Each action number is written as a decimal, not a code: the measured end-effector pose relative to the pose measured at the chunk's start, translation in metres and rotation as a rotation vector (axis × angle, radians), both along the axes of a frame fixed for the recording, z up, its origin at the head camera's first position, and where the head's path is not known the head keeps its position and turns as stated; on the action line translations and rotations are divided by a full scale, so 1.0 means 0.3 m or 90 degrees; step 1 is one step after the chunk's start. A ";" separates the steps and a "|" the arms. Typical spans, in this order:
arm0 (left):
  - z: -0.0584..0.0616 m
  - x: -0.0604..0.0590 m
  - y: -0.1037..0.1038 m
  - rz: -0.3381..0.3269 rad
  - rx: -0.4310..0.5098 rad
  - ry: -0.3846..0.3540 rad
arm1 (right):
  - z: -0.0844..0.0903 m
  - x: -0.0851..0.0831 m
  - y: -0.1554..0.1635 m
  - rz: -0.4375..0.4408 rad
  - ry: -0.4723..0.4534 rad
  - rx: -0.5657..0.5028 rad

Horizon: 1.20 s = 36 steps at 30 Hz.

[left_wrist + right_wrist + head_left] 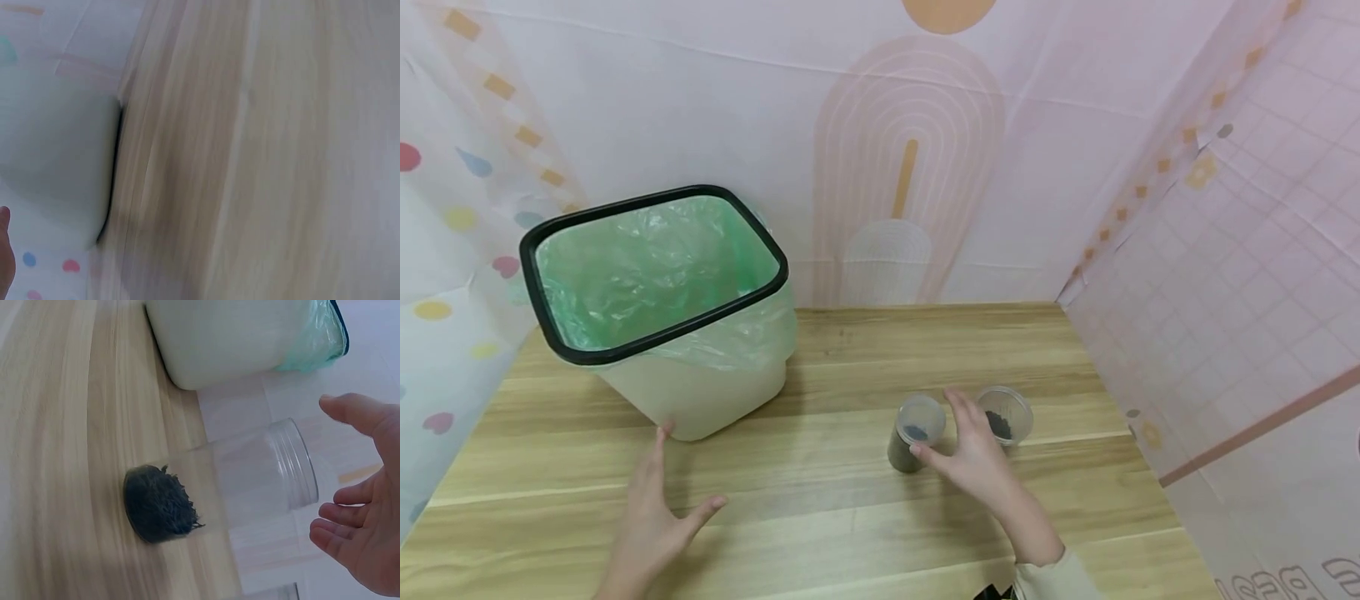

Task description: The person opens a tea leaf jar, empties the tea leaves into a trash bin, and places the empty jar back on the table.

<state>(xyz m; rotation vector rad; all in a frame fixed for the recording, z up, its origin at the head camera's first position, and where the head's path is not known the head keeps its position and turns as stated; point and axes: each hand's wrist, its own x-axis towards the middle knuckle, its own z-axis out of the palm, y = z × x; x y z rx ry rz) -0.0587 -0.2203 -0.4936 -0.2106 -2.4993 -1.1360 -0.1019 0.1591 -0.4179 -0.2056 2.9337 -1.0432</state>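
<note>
My right hand (973,458) is over the table with thumb and fingers spread, its thumb overlapping the rim of a clear jar (904,457) in the head view. In the right wrist view, the fingers stand just off the open mouth of this upright clear jar, with dark shredded bits (159,503) at its bottom. Another clear container (1018,408) holding dark bits is beside the hand's far side, partly hidden by it. My left hand (651,508) is held with thumb and fingers apart, holding nothing, in front of the bin (700,396).
The pale bin has a black rim (658,337) and a green plastic liner (647,267). It stands at the back left of the wooden table (820,542). Patterned cloth walls (760,108) close off the back and both sides.
</note>
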 end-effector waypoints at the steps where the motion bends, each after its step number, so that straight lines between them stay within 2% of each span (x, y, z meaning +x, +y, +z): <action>1: 0.000 -0.007 0.011 -0.004 -0.001 -0.011 | -0.004 0.001 -0.003 -0.004 0.001 -0.002; 8: -0.012 -0.042 0.085 -0.016 -0.015 -0.055 | -0.033 0.009 -0.023 -0.014 0.005 -0.020; 11: -0.017 -0.056 0.125 -0.033 -0.011 -0.071 | -0.044 0.011 -0.032 -0.013 0.025 -0.015; 14: -0.028 -0.075 0.183 -0.068 -0.035 -0.077 | -0.050 0.011 -0.039 -0.018 0.045 -0.010; 20: -0.058 -0.109 0.332 -0.155 -0.100 -0.060 | -0.054 0.006 -0.056 -0.044 0.071 0.003; 27: -0.069 -0.145 0.458 -0.206 -0.069 -0.066 | -0.067 -0.004 -0.081 -0.031 0.104 0.024; 36: -0.060 -0.155 0.551 -0.228 -0.004 -0.114 | -0.078 0.013 -0.103 -0.018 0.135 0.028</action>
